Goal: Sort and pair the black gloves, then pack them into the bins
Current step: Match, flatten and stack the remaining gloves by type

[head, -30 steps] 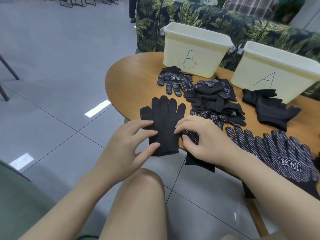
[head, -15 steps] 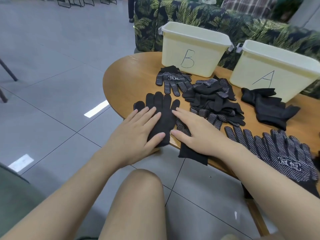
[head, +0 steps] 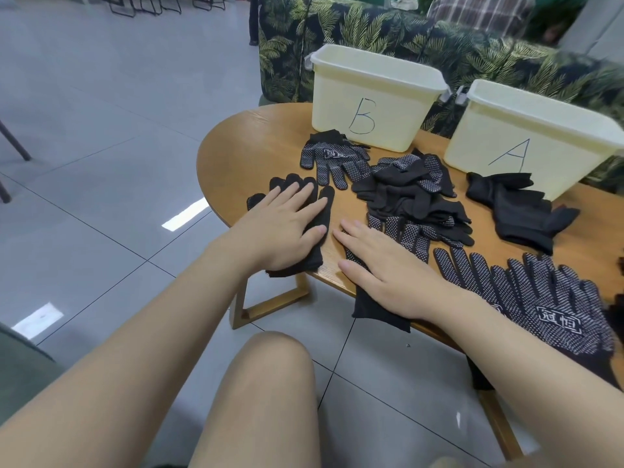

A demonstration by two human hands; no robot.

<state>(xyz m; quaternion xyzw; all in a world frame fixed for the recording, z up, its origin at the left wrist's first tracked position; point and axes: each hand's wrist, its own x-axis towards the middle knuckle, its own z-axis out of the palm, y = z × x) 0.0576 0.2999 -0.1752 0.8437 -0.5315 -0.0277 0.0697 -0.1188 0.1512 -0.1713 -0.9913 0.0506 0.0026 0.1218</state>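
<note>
Under left hand — plain glove, flat

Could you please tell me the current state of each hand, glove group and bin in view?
Left hand: flat on plain glove.
Right hand: flat on dotted glove.
Glove pile: unsorted.
Bin B: upright, contents hidden.
Bin A: upright, contents hidden.

wooden table, leaf-print sofa, tiled floor
</note>
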